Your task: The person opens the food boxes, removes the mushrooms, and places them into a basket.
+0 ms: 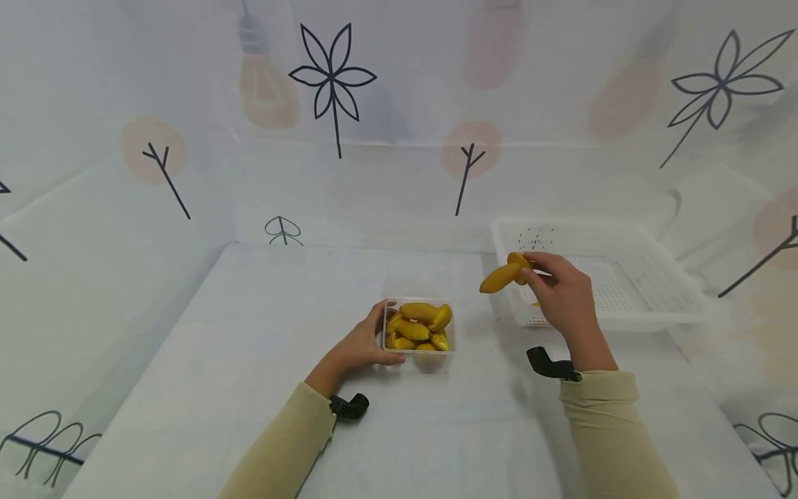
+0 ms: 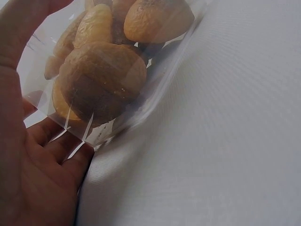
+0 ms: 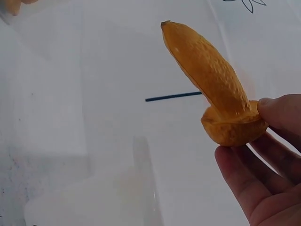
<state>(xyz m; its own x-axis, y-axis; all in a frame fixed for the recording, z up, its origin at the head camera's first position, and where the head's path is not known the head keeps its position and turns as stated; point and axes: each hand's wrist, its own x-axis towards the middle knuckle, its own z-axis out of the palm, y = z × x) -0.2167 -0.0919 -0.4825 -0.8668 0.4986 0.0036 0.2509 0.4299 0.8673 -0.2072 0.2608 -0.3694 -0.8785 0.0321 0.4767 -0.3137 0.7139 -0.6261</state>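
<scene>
My right hand (image 1: 564, 294) pinches a yellow mushroom (image 1: 501, 276) by its cap, in the air beside the white basket's left end. In the right wrist view the thick stem of this mushroom (image 3: 204, 70) points up and left, with thumb and fingertips on the cap. A clear plastic box (image 1: 451, 326) on the table holds several more yellow mushrooms (image 1: 414, 329). My left hand (image 1: 358, 343) grips the box from its left side, thumb at the near wall and fingers at the far wall. The left wrist view shows mushrooms (image 2: 103, 80) through the clear wall.
A white perforated basket (image 1: 673, 277) stands at the back right, with a bit of yellow (image 1: 536, 304) showing at its near left, partly behind my right hand. White cloth covers the table (image 1: 262, 312), and patterned white sheets (image 1: 399, 187) hang behind and at both sides.
</scene>
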